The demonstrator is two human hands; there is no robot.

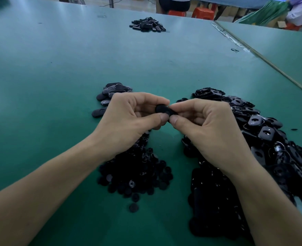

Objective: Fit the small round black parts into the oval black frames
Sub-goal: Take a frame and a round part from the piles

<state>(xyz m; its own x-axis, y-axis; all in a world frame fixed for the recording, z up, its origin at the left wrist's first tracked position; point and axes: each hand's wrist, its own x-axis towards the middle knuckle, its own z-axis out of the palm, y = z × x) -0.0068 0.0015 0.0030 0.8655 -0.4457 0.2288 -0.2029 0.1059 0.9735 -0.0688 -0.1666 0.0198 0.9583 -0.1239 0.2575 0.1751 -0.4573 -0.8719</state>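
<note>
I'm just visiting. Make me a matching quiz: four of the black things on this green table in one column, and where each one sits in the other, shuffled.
Things
1. round parts heap
2. frames heap
3. lone pile
4. held piece

Places
A. pinched between the left hand and right hand
B. far across the table
C. under the left hand, nearer the person
D. by the right hand, spreading to its right

Pairs: 1-C, 2-D, 3-B, 4-A
</note>
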